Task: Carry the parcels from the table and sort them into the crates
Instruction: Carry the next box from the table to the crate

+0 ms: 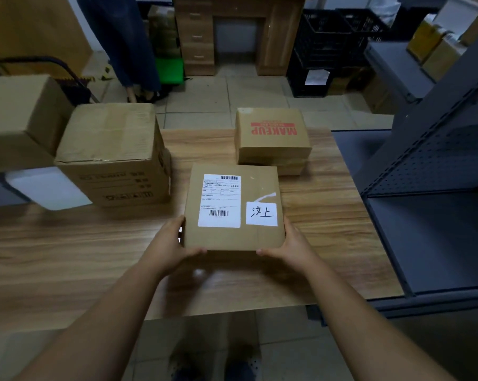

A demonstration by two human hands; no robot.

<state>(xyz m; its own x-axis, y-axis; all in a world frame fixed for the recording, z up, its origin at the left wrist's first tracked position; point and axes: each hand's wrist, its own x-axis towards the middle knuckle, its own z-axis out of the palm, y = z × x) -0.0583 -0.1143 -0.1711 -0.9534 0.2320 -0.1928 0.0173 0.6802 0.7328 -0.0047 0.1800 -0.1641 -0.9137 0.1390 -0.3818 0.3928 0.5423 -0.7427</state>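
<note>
- Left hand (169, 244) and right hand (292, 243): each grip clamped on a side of the flat labelled cardboard parcel (233, 207).
- Beyond parcel: "MAKEUP" box (272, 134) on wood-grain worktop (67, 243).
- Far beyond parcel: black latticed crates (328, 42), contents indiscernible.

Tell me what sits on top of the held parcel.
On the parcel lie a printed shipping label and a handwritten note. Both hands grip its near corners; its underside is hidden.

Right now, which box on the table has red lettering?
The small box at the far edge, printed MAKEUP; the held box carries only white labels.
</note>
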